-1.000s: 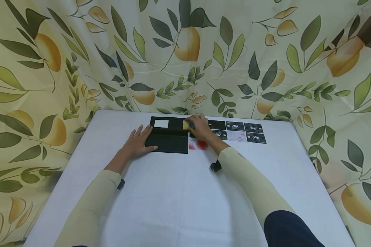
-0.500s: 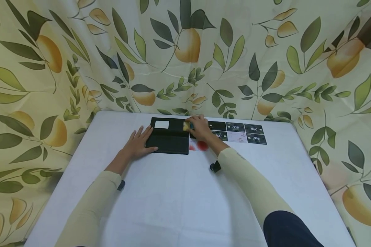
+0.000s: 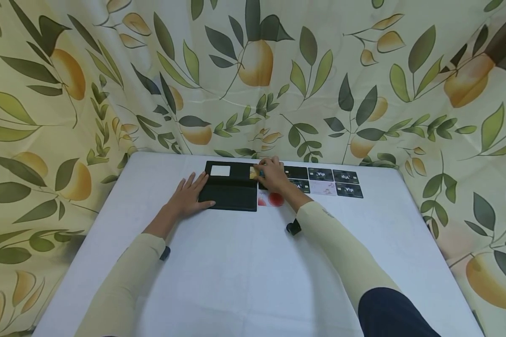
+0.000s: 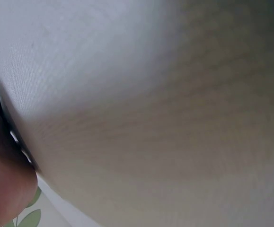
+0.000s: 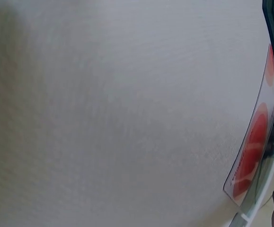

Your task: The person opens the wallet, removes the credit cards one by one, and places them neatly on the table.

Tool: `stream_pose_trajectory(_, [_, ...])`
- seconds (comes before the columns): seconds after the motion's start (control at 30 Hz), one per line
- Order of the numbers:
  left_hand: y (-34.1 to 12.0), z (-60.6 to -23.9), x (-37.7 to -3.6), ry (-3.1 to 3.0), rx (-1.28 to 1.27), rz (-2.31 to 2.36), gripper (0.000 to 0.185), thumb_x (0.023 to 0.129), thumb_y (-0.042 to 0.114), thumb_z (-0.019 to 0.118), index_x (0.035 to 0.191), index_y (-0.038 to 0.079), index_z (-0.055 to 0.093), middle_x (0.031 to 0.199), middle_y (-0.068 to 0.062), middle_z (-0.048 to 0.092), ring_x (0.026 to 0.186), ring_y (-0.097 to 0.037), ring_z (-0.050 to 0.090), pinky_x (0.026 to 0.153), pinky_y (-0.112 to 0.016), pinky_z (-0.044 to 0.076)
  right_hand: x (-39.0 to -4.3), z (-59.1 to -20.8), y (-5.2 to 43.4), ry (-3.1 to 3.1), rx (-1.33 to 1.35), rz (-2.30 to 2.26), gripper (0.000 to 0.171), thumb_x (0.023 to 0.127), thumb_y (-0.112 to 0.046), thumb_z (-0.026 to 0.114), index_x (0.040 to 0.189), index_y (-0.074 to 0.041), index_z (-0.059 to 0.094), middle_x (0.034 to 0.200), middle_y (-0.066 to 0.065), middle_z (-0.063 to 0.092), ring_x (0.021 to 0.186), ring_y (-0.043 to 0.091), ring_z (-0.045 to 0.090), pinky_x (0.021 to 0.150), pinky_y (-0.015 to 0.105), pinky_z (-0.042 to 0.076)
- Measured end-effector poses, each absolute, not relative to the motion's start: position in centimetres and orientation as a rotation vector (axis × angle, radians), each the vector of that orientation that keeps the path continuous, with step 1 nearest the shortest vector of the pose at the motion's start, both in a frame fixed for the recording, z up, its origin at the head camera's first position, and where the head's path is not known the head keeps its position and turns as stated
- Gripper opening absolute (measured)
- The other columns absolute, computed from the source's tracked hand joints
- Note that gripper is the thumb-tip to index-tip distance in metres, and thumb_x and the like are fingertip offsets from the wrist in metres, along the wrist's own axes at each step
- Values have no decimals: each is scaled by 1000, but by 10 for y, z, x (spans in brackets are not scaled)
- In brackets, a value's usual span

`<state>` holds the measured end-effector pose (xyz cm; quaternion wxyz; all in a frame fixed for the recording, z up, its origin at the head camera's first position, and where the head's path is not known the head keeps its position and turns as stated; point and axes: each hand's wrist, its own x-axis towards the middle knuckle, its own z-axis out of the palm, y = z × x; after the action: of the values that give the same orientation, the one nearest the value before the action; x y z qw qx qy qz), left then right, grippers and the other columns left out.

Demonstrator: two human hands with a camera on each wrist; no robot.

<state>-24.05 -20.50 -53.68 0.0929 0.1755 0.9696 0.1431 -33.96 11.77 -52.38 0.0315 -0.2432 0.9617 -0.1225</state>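
A black wallet or card holder [image 3: 232, 197] lies opened flat near the table's far edge in the head view, with a white patch [image 3: 220, 171] on its upper half. My left hand [image 3: 186, 194] rests on its left side, fingers spread and thumb along the lower edge. At the upper right corner my right hand [image 3: 273, 175] pinches a yellow and blue card [image 3: 253, 173], whose left end overlaps the wallet's edge; its right part is hidden under my fingers. Just below that hand lies a white card with red circles [image 3: 275, 200], also seen in the right wrist view.
Right of my right hand, several cards lie in two rows, among them black "Vip" cards [image 3: 349, 190] and a pale pink patterned card [image 3: 323, 187]. A white cloth covers the table [image 3: 236, 271]. Behind it hangs a fruit-and-leaf patterned curtain [image 3: 253, 107].
Both hands stay in nearly the same place, with the yellow card still at the wallet's right edge. Only a slight shift of the head view shows.
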Motion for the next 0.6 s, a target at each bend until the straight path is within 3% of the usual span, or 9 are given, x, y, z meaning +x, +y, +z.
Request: stream_pose_trajectory(0.6, [-204,-538,-240,2876,507,422,101,100,65,55,170,8,10,176,-11,6,160,-38,-3,126,-58,-3,-340,-522,118,2938,-736,-392,52,104,-35,70,148,-10,61,148,15,49,128,34,36,105,53,33])
